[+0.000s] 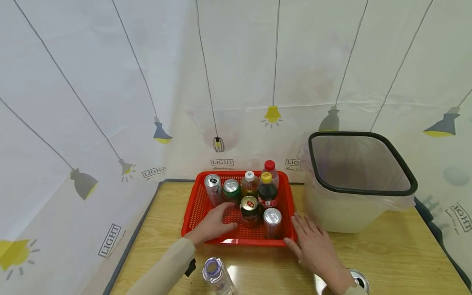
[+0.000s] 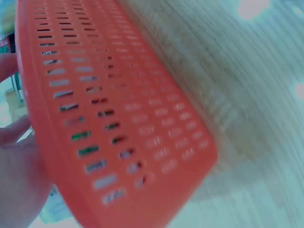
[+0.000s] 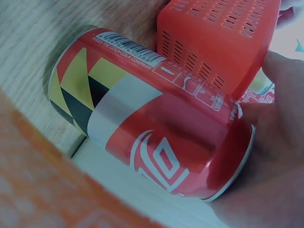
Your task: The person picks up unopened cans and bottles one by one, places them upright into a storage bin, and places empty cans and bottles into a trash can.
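Observation:
A red plastic basket [image 1: 236, 241] stands on the table with drink cans and bottles upright in it. My left hand [image 1: 214, 223] reaches over its front left, fingers apart and slightly bent with nothing between them. Just right of those fingers is a black can with a gold top [image 1: 249, 211]; a green can [image 1: 231, 190] stands behind them. My right hand [image 1: 313, 246] rests at the basket's front right corner, fingers extended. Nearest it inside is a silver-topped can [image 1: 272, 223]. In the left wrist view the basket wall [image 2: 114, 104] hides part of the left hand [image 2: 21, 171].
A bin [image 1: 339, 213] with a black rim and plastic liner stands right of the basket. An uncapped clear bottle [image 1: 220, 278] is in front. An opened can [image 1: 359, 280], its red side [image 3: 190, 128] large in the right wrist view, stands by my right wrist.

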{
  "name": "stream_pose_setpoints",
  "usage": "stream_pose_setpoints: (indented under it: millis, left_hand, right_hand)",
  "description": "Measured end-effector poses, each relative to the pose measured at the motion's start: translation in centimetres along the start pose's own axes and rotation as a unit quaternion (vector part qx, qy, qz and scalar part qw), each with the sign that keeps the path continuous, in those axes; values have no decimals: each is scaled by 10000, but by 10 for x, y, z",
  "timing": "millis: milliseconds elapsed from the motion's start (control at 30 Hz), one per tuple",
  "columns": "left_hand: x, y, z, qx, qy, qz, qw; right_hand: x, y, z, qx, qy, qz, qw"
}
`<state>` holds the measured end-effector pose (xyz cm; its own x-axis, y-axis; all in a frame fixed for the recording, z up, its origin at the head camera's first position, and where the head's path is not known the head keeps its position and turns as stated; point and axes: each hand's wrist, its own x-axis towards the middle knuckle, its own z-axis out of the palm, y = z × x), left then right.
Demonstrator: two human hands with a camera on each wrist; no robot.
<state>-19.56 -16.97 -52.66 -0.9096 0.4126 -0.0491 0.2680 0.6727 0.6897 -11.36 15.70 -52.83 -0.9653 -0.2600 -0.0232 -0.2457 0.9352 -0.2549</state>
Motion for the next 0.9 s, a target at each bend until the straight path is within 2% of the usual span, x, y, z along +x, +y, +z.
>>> stream_pose_setpoints:
  millis: [267, 500, 667, 900]
  left_hand:
    - [-24, 0, -9, 122, 445, 135, 9988]
    - [-49, -3, -16, 296, 1109, 455, 9923]
    - [-64, -10, -19, 499, 1720, 705, 9813]
    - [-81, -34, -19, 1278, 2488, 872, 9561]
  right_hand:
    - [-2, 1, -2, -45, 140, -62, 9999]
    - [-1, -2, -2, -69, 406, -120, 9991]
    - [-1, -3, -3, -56, 518, -137, 9985]
    - [-3, -12, -7, 102, 461, -130, 9988]
